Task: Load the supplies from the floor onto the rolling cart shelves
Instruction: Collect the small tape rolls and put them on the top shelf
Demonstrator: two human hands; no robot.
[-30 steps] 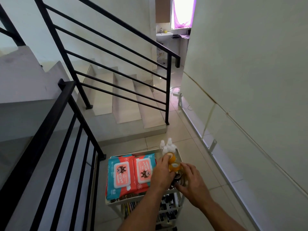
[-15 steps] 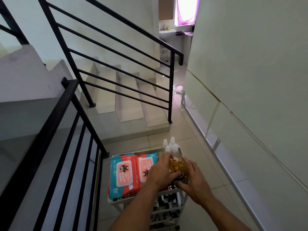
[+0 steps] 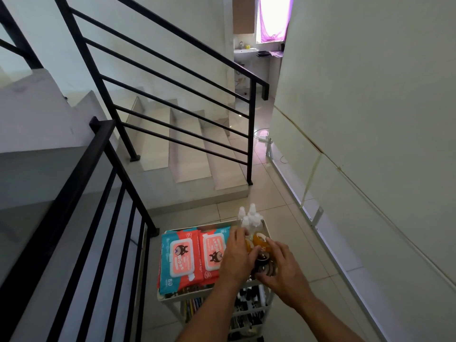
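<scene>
You are looking down on a white rolling cart point(image 3: 172, 296) that stands on a pale tiled floor point(image 3: 308, 255). Both of your bare forearms reach onto its top shelf.

Two flat packs of wet wipes lie side by side on the left half of the cart's top shelf. The left wipes pack point(image 3: 179, 260), teal and coral, lies along the cart's left rim. The right wipes pack point(image 3: 212, 253), coral, touches it towards the cart's middle. Each has a white flip lid printed with a small dark cartoon animal.

A tight cluster of white-capped bottles point(image 3: 249, 218) stands upright at the cart's far right corner. On the cart's right side, just nearer to you, sit the orange tape rolls point(image 3: 259, 239). The dark tape rolls point(image 3: 265, 266) lie nearer still, by the cart's near right corner.

Your left hand point(image 3: 237, 257) lies back upward over the middle of the cart's top shelf. Its fingers curl over one orange roll and its thumb is against the roll's side, grasping it. Your right hand point(image 3: 283, 265) is released, with its fingers spread and almost straight. Its fingertips rest on the orange and dark rolls and grip nothing.

The cart's lower shelves show below the top rim. They hold coloured pens point(image 3: 195, 304) on the left and small dark items point(image 3: 249, 302) on the right, too small to identify.

A black metal railing point(image 3: 123, 218) runs to the left of the cart. Pale steps point(image 3: 187, 149) rise beyond the cart, and a plain wall point(image 3: 370, 119) stands to its right. Far beyond the cart there is a white basin point(image 3: 245, 51) under a purple curtain point(image 3: 274, 18).
</scene>
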